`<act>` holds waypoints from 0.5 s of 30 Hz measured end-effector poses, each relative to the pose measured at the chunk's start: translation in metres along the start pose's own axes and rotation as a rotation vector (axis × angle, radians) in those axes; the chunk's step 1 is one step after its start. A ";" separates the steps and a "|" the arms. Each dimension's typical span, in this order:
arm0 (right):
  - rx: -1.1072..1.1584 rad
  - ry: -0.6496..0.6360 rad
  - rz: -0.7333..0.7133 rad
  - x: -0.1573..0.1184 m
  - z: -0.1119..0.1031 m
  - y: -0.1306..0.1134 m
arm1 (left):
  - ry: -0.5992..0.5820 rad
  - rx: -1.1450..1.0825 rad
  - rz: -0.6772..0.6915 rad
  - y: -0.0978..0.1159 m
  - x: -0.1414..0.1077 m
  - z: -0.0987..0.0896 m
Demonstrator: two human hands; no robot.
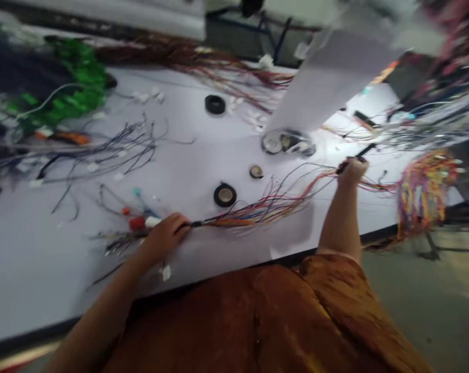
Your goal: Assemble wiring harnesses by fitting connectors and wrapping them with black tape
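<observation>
A bundle of thin multicoloured wires stretches across the white tabletop between my two hands. My left hand is closed on its left end, beside a short black wrapped section. Red and white connectors lie just behind that hand, with loose wire ends past them. My right hand, with the arm stretched far out, is closed around the bundle's other end. A dark stick-like piece pokes out of this fist; blur hides what it is. Between the hands the wires fan out loosely.
Black tape rolls and a smaller brownish roll lie behind the wires. Farther back are a clear plastic-wrapped item, dark wires and a green bundle. Yellow-and-purple wires hang over the right edge.
</observation>
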State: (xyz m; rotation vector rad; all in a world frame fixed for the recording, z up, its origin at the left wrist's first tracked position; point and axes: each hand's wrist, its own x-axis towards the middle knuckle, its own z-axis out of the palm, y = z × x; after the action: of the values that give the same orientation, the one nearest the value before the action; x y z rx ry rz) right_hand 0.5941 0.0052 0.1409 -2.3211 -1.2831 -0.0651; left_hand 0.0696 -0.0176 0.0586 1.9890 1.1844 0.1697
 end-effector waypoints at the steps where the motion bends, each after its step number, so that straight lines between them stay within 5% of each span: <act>1: 0.060 0.025 0.053 -0.007 0.004 -0.002 | 0.022 0.010 -0.014 0.003 0.000 -0.001; 5: 0.481 0.047 0.126 -0.078 0.014 -0.031 | 0.060 -0.003 -0.039 0.000 0.003 0.001; 10: 0.467 -0.655 -0.348 -0.178 0.028 -0.107 | 0.104 0.010 -0.052 -0.006 0.002 0.006; 15: 0.128 -0.828 -0.821 -0.202 0.070 -0.163 | 0.129 -0.004 -0.034 -0.006 0.000 0.006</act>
State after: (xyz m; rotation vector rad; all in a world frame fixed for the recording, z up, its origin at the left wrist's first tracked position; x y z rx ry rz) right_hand 0.3369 -0.0511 0.0887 -1.5734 -2.4694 0.7459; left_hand 0.0678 -0.0194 0.0506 1.9777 1.2972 0.2873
